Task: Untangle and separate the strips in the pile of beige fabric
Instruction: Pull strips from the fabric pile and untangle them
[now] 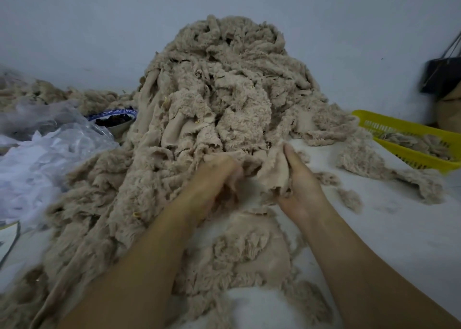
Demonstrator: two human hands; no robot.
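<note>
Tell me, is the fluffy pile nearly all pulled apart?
Not nearly. A few pieces lie in the yellow basket. The left hand and right hand grip one strip at the front of the pile. The big pile behind is tangled, so most is left.

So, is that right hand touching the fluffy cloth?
Touching. The head view shows the right hand holding a cloth strip, which lies against its palm.
</note>
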